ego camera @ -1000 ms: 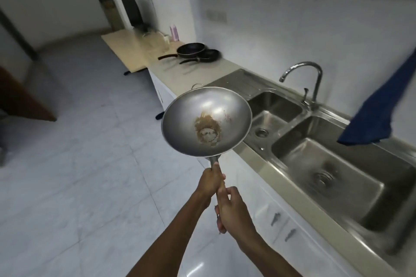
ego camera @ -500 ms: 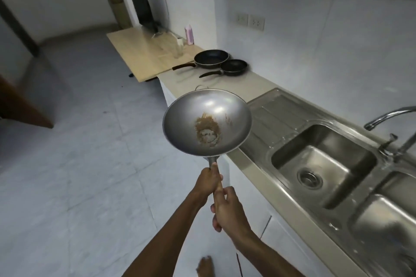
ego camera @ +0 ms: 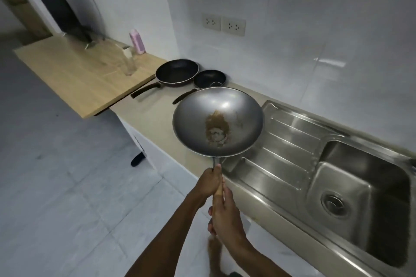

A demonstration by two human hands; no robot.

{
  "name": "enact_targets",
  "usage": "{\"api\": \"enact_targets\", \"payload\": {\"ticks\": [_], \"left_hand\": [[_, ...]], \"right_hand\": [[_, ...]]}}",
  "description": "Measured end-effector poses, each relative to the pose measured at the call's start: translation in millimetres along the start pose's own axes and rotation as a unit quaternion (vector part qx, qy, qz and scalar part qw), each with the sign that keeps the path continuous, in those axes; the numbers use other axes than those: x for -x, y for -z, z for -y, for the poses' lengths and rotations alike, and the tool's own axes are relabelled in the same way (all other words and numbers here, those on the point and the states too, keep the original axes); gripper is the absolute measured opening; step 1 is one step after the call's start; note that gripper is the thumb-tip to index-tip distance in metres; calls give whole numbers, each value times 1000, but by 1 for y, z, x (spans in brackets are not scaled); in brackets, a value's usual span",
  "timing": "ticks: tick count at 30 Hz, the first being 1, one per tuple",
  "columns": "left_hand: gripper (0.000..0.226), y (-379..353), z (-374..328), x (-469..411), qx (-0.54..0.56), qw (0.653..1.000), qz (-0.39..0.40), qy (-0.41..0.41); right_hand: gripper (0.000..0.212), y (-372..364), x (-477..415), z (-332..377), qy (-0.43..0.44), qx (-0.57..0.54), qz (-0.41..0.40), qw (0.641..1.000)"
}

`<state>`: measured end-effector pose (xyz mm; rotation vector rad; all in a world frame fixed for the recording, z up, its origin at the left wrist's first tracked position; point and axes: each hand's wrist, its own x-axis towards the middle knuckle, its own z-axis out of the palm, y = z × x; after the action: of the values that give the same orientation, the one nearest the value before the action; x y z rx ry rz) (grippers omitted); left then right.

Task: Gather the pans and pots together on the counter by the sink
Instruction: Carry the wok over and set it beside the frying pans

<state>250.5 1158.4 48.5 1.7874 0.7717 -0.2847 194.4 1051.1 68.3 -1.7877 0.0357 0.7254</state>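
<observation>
Grey steel wok [ego camera: 218, 122] is in the air in front of you, and you hold it by its long handle with both hands. Your left hand [ego camera: 209, 182] is closed around the handle near the bowl, and your right hand [ego camera: 225, 216] is closed around the same handle just behind it, nearer to your body. From your hands, the bowl of the wok is straight ahead and a little higher. It has a brown burnt stain in the middle. It hangs over the front edge of the tabletop [ego camera: 153, 114] and the ribbed drainboard of the steel sink [ego camera: 292, 141]. Farther ahead of your hands and to the left, two black pans rest on the tabletop: the large frying pan [ego camera: 177, 71] and the small frying pan [ego camera: 209, 78] just beside it on the right. The sink basin lies to the right of your hands.
</observation>
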Motion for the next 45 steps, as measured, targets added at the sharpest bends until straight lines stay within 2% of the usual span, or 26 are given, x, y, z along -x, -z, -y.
{"api": "enact_targets", "payload": {"ticks": [7, 15, 21, 24, 29, 34, 45], "left_hand": [[52, 57, -16, -103, -45, 996, 76, -7], [54, 107, -32, -176, -72, 986, 148, -31], [56, 136, -26, -222, -73, 978, 191, -30], [57, 145, -19, -238, -60, 973, 218, -45], [55, 160, -14, -257, -64, 963, 257, -58], [50, 169, -18, -267, -65, 960, 264, -59], [50, 171, -26, -277, -84, 947, 300, -72]], "right_hand": [[52, -68, -92, 35, -32, -78, -90, 992], [50, -122, -153, 77, -31, -84, -150, 985], [40, -165, -185, 89, -23, -87, -202, 975], [41, -184, -192, 94, -23, -76, -258, 963], [43, -211, -203, 101, -24, -84, -299, 950], [43, -228, -217, 109, -38, -94, -344, 934], [49, -223, -228, 107, -46, -99, -367, 924]]}}
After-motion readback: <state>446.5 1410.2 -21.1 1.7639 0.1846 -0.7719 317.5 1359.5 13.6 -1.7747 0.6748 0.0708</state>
